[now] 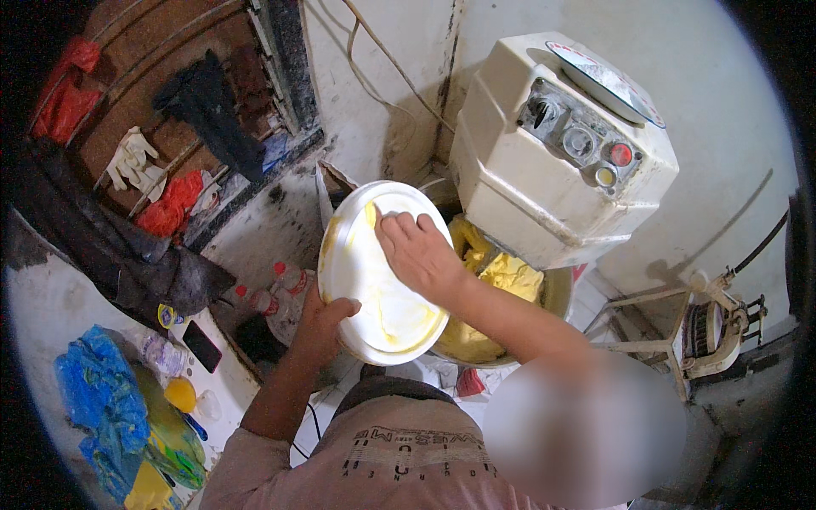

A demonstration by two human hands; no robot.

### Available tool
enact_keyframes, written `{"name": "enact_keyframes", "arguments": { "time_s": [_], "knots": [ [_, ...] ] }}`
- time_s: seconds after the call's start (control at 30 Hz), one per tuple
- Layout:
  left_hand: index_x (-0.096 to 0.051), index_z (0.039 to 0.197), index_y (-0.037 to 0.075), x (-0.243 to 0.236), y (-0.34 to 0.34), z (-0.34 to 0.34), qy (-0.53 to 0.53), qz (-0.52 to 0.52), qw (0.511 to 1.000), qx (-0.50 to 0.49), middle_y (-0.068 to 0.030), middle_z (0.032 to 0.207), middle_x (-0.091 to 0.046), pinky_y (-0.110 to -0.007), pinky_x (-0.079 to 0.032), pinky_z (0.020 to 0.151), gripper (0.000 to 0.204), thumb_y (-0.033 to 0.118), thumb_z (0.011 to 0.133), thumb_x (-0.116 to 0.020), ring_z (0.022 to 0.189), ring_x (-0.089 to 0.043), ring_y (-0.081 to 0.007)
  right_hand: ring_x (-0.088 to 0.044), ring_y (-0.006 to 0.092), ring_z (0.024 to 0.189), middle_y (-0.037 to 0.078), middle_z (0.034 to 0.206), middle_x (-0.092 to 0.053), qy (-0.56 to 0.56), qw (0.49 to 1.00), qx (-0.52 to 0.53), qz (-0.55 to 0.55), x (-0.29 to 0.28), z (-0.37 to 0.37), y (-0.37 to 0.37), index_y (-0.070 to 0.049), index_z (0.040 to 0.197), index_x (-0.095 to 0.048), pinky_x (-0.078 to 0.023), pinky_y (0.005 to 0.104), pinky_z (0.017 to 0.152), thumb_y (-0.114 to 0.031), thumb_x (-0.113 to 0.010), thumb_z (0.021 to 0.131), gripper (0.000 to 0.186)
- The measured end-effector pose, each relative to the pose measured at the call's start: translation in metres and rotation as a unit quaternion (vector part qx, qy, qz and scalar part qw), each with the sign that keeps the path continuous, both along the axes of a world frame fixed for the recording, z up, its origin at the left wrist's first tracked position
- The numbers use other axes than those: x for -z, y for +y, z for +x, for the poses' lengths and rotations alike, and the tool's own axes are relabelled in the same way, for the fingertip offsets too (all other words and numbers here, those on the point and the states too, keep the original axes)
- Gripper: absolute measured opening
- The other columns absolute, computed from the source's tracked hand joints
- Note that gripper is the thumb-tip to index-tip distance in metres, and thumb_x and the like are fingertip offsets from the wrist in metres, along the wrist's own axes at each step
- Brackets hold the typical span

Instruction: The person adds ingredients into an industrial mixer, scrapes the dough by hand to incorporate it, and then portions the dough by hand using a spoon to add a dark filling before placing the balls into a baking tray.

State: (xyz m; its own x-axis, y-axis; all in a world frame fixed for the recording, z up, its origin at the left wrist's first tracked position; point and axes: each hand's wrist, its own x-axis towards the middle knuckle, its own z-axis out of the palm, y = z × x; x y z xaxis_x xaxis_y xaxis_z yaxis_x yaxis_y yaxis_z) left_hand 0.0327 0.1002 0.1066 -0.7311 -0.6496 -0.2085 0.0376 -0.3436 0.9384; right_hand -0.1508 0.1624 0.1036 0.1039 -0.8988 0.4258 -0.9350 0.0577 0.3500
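Holding the white lid (374, 289) by its lower edge, the left hand (323, 327) grips while flat right fingers (404, 234) wipe yellow dough (493, 280); streaks remain.

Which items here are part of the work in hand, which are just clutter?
In use:
- white bowl, gripped at its rim by the left hand
- right hand, wiping yellow smear inside it
- yellow dough in the mixer bowl
- white mixer

Lying about:
- blue plastic bags
- black phone
- plastic bottles
- white gloves
- red cloths
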Motion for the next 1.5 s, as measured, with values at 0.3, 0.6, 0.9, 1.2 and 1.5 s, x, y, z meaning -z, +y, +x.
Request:
{"name": "enact_keyframes", "arguments": {
  "time_s": [0.3, 0.6, 0.9, 1.2, 1.5],
  "knots": [
    [-0.035, 0.122, -0.001, 0.029, -0.028, 0.001, 0.046, 0.081, 0.985, -0.145, -0.0152, 0.106, -0.051, -0.038, -0.048, 0.084, 0.057, 0.0, 0.067, -0.052, 0.096, -0.056, -0.0278, -0.046, 0.0245, 0.087, 0.011, 0.09, -0.047, -0.187, 0.979, -0.069, 0.043, -0.011, 0.034, 0.025, -0.002, 0.119, -0.046, -0.037, 0.0347, 0.072, -0.011, -0.052, 0.074, 0.047],
    [-0.031, 0.13, 0.002, 0.0, -0.02, -0.018, 0.237, 0.086, 0.908, -0.336, -0.0158, 0.12, -0.045, -0.044, -0.035, 0.101, 0.056, 0.0, 0.077, -0.051, 0.114, -0.045, -0.0298, -0.037, 0.0255, 0.116, 0.022, 0.133, -0.032, -0.881, 0.447, -0.011, -0.153, 0.004, 0.068, 0.012, 0.0, 0.141, -0.004, -0.03, 0.0376, 0.099, -0.023, -0.05, 0.09, 0.072],
    [-0.035, 0.129, -0.002, 0.023, -0.044, 0.046, 0.207, 0.071, 0.97, -0.106, -0.018, 0.121, -0.047, -0.047, -0.037, 0.099, 0.061, 0.015, 0.075, -0.057, 0.114, -0.047, -0.0328, -0.034, 0.0367, 0.124, 0.029, 0.136, -0.028, -0.781, 0.621, -0.044, -0.042, -0.018, -0.038, 0.015, 0.002, 0.139, -0.016, -0.029, 0.043, 0.102, -0.006, -0.05, 0.081, 0.067],
    [-0.037, 0.126, -0.001, 0.007, -0.021, 0.04, 0.083, 0.063, 0.979, -0.173, -0.0155, 0.113, -0.051, -0.041, -0.044, 0.09, 0.058, 0.0, 0.073, -0.06, 0.106, -0.052, -0.027, -0.043, 0.0314, 0.09, 0.015, 0.097, -0.044, -0.25, 0.963, 0.1, -0.021, 0.013, -0.014, 0.031, -0.003, 0.12, -0.046, -0.039, 0.0386, 0.076, 0.005, -0.05, 0.067, 0.054],
    [-0.042, 0.122, 0.002, -0.006, -0.005, 0.029, 0.088, 0.012, 0.985, -0.146, -0.0099, 0.108, -0.054, -0.037, -0.046, 0.085, 0.05, 0.001, 0.075, -0.058, 0.1, -0.055, -0.0216, -0.049, 0.0202, 0.088, 0.005, 0.096, -0.05, -0.077, 0.987, 0.141, 0.012, 0.028, 0.005, 0.035, -0.005, 0.121, -0.047, -0.04, 0.0332, 0.068, -0.016, -0.048, 0.078, 0.044]
  ]
}}
